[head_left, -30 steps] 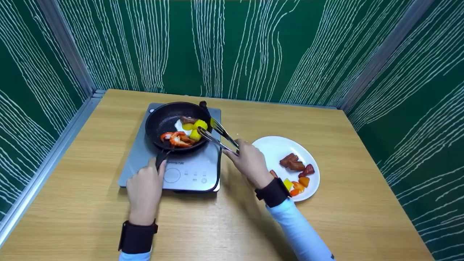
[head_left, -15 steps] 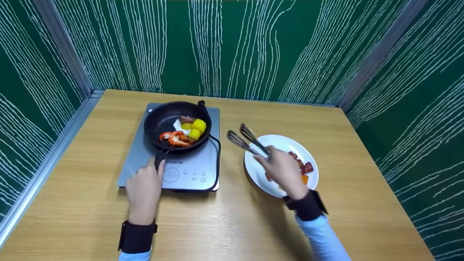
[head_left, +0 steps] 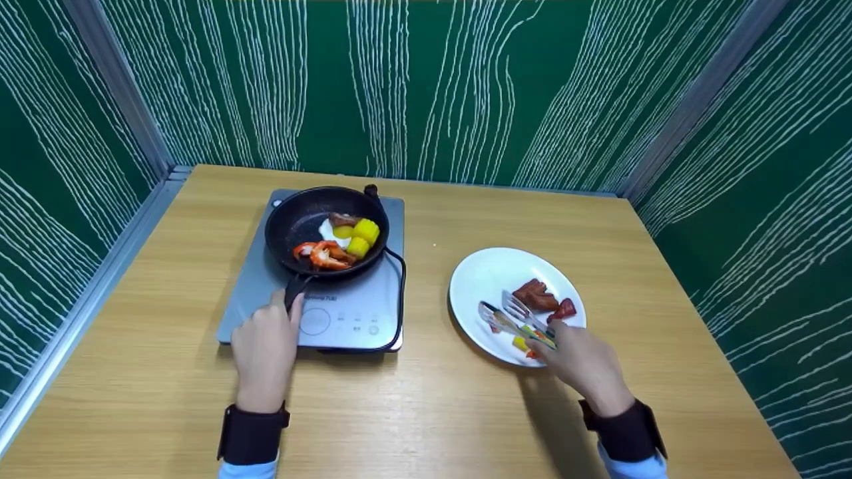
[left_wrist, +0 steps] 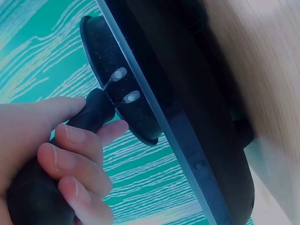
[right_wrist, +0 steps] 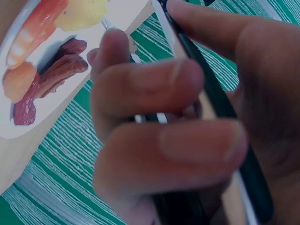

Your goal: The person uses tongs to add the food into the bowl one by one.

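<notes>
My left hand (head_left: 265,352) grips the black handle (left_wrist: 93,111) of a frying pan (head_left: 286,229). In the pan lie a fried egg (head_left: 343,231), two yellow corn pieces (head_left: 365,231), a brown meat piece (head_left: 343,219) and red-orange pepper pieces (head_left: 329,255). My right hand (head_left: 589,362) holds metal tongs (head_left: 509,319) low over a white plate (head_left: 476,279). The tong tips stand apart; I cannot tell whether they touch food. On the plate are brown meat (head_left: 534,296), a dark red piece (head_left: 564,309) and a yellow piece (head_left: 520,344), partly hidden by hand and tongs.
The pan sits on a grey induction cooktop (head_left: 266,313) at the left of the wooden table (head_left: 426,412). A black cord (head_left: 402,293) runs along its right side. Green walls (head_left: 452,86) with white lines enclose the back and sides.
My right hand has carried the tongs from the pan's right edge, right and toward me, down over the plate. My left hand still grips the pan handle. The food in the pan looks the same.
</notes>
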{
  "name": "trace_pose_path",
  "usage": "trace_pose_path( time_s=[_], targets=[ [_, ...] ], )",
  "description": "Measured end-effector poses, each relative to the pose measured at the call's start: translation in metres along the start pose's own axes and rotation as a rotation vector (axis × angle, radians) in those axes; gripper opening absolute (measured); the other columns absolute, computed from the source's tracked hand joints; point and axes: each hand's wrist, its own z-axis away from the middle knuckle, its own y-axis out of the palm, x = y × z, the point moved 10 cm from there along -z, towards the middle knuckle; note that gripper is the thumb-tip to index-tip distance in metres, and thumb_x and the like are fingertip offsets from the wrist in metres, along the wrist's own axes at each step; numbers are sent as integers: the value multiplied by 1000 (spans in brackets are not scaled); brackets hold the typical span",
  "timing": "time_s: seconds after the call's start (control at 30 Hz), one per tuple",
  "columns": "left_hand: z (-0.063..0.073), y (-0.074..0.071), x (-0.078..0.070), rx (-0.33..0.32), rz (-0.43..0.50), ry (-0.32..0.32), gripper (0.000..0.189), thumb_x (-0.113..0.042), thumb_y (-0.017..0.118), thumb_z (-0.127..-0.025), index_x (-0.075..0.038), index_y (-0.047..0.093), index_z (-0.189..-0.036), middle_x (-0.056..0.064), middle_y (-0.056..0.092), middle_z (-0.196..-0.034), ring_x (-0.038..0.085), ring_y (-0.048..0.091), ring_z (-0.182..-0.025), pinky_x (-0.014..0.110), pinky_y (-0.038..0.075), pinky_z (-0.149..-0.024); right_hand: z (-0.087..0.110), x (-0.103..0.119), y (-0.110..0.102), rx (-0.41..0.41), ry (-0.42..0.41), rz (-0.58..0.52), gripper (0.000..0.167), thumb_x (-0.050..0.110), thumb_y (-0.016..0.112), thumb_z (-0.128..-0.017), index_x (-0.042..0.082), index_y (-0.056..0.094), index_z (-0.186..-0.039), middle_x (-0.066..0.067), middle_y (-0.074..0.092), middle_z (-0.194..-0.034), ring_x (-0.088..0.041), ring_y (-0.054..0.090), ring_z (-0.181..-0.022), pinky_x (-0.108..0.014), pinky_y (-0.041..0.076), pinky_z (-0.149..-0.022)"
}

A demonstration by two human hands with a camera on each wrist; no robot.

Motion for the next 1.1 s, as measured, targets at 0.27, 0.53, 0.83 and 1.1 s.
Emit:
trace_pose_path(
  time_s=[0.27,0.53,0.83,1.1],
  targets=[
    [1,-1,0,-13,1,4,35,-32,64,-101,3,68,-103,22,66,-64,41,64,-51,49,44,-42,6,-3,2,-4,6,43,54,46,71,-93,5,65,-128,-14,71,-99,-25,62,-76,-39,42,-59],
    [0,0,1,7,5,-11,37,-33,63,-102,4,68,-104,22,66,-63,40,64,-51,48,45,-43,12,5,-1,-31,-24,66,43,43,73,-92,5,68,-112,-7,66,-83,-22,56,-68,-35,35,-54],
    [-1,1,1,11,14,-9,38,-33,63,-102,4,68,-105,21,65,-63,39,64,-51,48,46,-44,12,7,6,-42,-31,70,40,40,73,-94,8,71,-117,-2,60,-76,-19,50,-63,-32,31,-53],
    [-1,2,2,19,3,-18,38,-34,62,-102,4,67,-106,24,67,-66,43,65,-53,51,47,-45,13,9,5,-70,-43,39,41,39,72,-94,8,71,-121,-3,63,-80,-20,50,-63,-33,31,-54]
  ],
)
